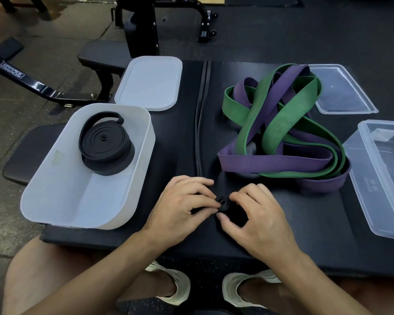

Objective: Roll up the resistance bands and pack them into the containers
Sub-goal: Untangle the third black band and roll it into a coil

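My left hand and my right hand pinch a small coil at the end of a thin black band on the black mat near its front edge. The band's loose length runs straight away from me across the mat. A white container at the left holds two rolled black bands, one on top of the other. To the right lies a tangled heap of a green band and a purple band.
A white lid lies behind the white container. A clear container stands at the right edge, with its clear lid behind the heap. Black gym bench frames stand on the floor beyond. My knees and shoes are below the mat.
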